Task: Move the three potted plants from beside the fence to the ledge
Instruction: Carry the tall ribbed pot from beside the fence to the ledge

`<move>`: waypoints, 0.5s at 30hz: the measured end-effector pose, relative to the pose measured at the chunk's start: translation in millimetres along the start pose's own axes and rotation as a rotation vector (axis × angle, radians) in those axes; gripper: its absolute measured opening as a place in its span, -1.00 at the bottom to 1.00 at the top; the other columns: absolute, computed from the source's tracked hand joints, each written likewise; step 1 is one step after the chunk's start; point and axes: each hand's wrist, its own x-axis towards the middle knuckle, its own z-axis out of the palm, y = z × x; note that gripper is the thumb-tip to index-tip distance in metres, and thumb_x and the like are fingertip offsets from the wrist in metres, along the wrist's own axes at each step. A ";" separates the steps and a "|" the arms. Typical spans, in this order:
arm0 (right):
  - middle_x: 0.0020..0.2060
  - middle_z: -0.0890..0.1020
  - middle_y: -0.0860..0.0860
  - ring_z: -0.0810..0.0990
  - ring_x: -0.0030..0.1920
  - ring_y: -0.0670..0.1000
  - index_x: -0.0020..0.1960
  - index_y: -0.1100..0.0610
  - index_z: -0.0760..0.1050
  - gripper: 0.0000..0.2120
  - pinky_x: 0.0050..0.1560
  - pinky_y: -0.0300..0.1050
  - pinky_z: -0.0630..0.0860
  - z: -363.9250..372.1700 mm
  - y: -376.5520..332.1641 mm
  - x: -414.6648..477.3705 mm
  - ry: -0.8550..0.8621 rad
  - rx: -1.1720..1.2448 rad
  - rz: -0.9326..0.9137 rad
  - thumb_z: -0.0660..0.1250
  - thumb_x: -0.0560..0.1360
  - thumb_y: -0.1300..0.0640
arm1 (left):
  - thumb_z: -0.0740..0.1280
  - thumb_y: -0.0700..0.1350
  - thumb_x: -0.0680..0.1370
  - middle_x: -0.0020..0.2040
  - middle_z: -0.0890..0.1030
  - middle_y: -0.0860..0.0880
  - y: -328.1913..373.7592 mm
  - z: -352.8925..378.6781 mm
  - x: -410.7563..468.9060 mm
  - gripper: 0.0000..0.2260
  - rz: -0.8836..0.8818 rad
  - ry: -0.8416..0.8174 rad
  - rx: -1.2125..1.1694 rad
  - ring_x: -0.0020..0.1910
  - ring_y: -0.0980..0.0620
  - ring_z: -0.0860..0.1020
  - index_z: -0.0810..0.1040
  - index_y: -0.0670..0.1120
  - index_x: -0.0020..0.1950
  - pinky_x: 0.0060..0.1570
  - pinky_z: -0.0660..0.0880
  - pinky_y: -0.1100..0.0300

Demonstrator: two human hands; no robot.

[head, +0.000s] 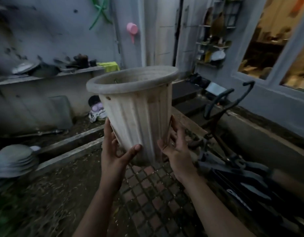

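Left hand (113, 152) and right hand (175, 151) clamped the ribbed cream pot (137, 117) between them, held up over mossy brick paving (147, 194). Blue-grey yard wall (45, 31), pan shelf (45, 77) left, bike (236, 161) right.

Wall (53, 31): pale grey-blue, stained; green hose (98, 14) and pink scoop (132, 29) hang on it.
Shelf (14, 81): along the wall, carrying dark pans (45, 70).
Floor (153, 194): reddish pavers, mossy joints.
Window (267, 40): at the right edge, warm yellow inside.
Light: dim, bluish.
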 end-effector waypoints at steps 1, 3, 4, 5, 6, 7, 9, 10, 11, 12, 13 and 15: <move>0.50 0.40 -0.12 0.42 0.48 -0.07 0.44 -0.37 0.28 -0.33 0.47 0.20 0.42 -8.1 6.5 18.9 -0.038 -0.005 0.006 0.48 0.49 0.07 | 0.61 -0.17 0.37 0.54 0.41 0.08 -7.6 11.3 11.8 -0.01 0.004 0.031 0.008 0.46 0.01 0.49 0.16 0.42 0.58 0.26 0.62 -0.12; 0.49 0.41 -0.08 0.43 0.48 -0.04 0.44 -0.36 0.28 -0.32 0.46 0.19 0.43 -25.5 21.5 55.2 -0.101 0.007 0.037 0.49 0.48 0.06 | 0.62 -0.17 0.34 0.51 0.43 0.09 -21.5 32.6 36.5 0.01 -0.014 0.086 0.003 0.42 0.03 0.53 0.18 0.41 0.59 0.23 0.65 0.02; 0.49 0.42 -0.10 0.44 0.47 -0.05 0.47 -0.32 0.28 -0.31 0.46 0.17 0.44 -33.5 28.9 73.1 -0.129 0.019 0.041 0.50 0.47 0.06 | 0.65 -0.14 0.31 0.51 0.44 0.07 -27.8 40.9 49.6 0.02 -0.017 0.113 -0.001 0.43 0.04 0.53 0.19 0.43 0.57 0.21 0.65 0.07; 0.48 0.43 -0.13 0.45 0.47 -0.07 0.50 -0.28 0.28 -0.29 0.46 0.16 0.44 -39.6 36.9 90.8 -0.161 0.035 0.036 0.50 0.47 0.06 | 0.68 -0.11 0.28 0.52 0.44 0.04 -34.3 47.9 62.6 0.04 -0.011 0.143 0.002 0.43 0.04 0.52 0.21 0.45 0.55 0.18 0.65 0.14; 0.47 0.44 -0.14 0.45 0.46 -0.06 0.53 -0.22 0.26 -0.27 0.46 0.16 0.44 -43.9 45.4 108.3 -0.192 0.059 0.037 0.49 0.47 0.07 | 0.67 -0.09 0.27 0.53 0.43 0.00 -41.3 53.7 75.7 0.02 0.003 0.171 0.016 0.44 0.03 0.52 0.22 0.46 0.54 0.14 0.64 0.20; 0.47 0.45 -0.14 0.45 0.47 -0.04 0.55 -0.16 0.25 -0.26 0.45 0.17 0.44 -46.2 53.9 124.7 -0.218 0.086 0.046 0.47 0.47 0.10 | 0.63 -0.05 0.28 0.55 0.41 -0.04 -48.5 58.6 88.0 -0.02 0.019 0.193 0.034 0.46 0.01 0.51 0.22 0.47 0.54 0.12 0.63 0.23; 0.46 0.47 -0.09 0.44 0.47 0.03 0.56 -0.09 0.25 -0.27 0.42 0.14 0.46 -46.8 68.7 154.9 -0.234 0.134 0.068 0.43 0.46 0.13 | 0.57 -0.01 0.33 0.59 0.37 -0.08 -61.3 67.6 110.4 -0.09 0.039 0.216 0.051 0.50 -0.04 0.47 0.21 0.47 0.54 0.15 0.63 0.23; 0.48 0.45 -0.04 0.44 0.48 0.06 0.56 -0.08 0.26 -0.28 0.40 0.09 0.47 -44.6 75.2 169.4 -0.240 0.151 0.084 0.42 0.46 0.13 | 0.55 0.01 0.36 0.60 0.35 -0.10 -67.7 69.4 120.2 -0.11 0.045 0.226 0.056 0.52 -0.07 0.44 0.19 0.46 0.55 0.19 0.62 0.21; 0.50 0.42 0.02 0.43 0.49 0.09 0.56 -0.07 0.27 -0.29 0.37 0.04 0.48 -42.0 81.9 183.6 -0.247 0.169 0.102 0.42 0.47 0.13 | 0.53 0.02 0.38 0.61 0.34 -0.12 -74.7 70.0 130.4 -0.13 0.048 0.236 0.063 0.54 -0.10 0.42 0.18 0.46 0.55 0.23 0.61 0.16; 0.52 0.39 0.07 0.42 0.49 0.12 0.57 -0.06 0.27 -0.30 0.35 -0.01 0.50 -38.7 90.1 197.4 -0.252 0.182 0.115 0.44 0.49 0.11 | 0.53 0.02 0.40 0.61 0.34 -0.13 -82.6 69.5 141.3 -0.14 0.049 0.244 0.071 0.55 -0.12 0.41 0.16 0.46 0.56 0.26 0.59 0.13; 0.53 0.37 0.10 0.42 0.49 0.13 0.57 -0.05 0.26 -0.31 0.33 -0.04 0.52 -34.9 99.6 210.8 -0.259 0.192 0.125 0.46 0.51 0.08 | 0.55 0.00 0.43 0.61 0.34 -0.14 -91.4 68.0 153.0 -0.14 0.048 0.252 0.079 0.55 -0.13 0.41 0.16 0.47 0.56 0.27 0.59 0.12; 0.53 0.38 0.10 0.42 0.49 0.12 0.58 -0.05 0.24 -0.27 0.36 0.02 0.52 -26.0 119.6 238.0 -0.273 0.188 0.154 0.49 0.52 -0.03 | 0.59 -0.12 0.47 0.60 0.36 -0.14 -110.6 64.8 177.8 -0.11 0.031 0.274 0.082 0.53 -0.11 0.43 0.17 0.48 0.55 0.23 0.61 0.19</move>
